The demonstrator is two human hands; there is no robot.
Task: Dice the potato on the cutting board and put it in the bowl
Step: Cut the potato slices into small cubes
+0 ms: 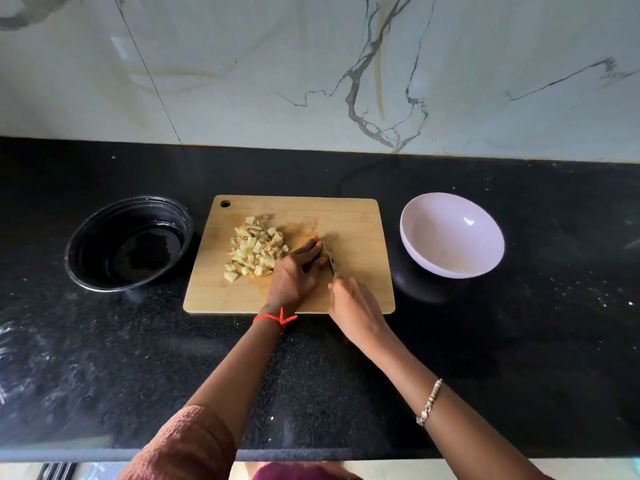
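Note:
A pile of pale diced potato [255, 249] lies on the left-middle of the wooden cutting board [353, 216]. My left hand [294, 273] rests on the board just right of the pile, fingers stretched forward, fingertips and thumb against the left side of the knife blade [329, 255]. Whether anything lies under that hand is hidden. My right hand [353, 306] grips the knife's handle, which its fingers cover; the blade points away from me, edge down on the board. The pale lilac bowl [433, 216] stands right of the board and is empty.
A black round container [104, 237] stands left of the board, with nothing in it. Everything is on a black speckled counter [519, 341], backed by a marble wall. The counter's front edge runs near the bottom of the view.

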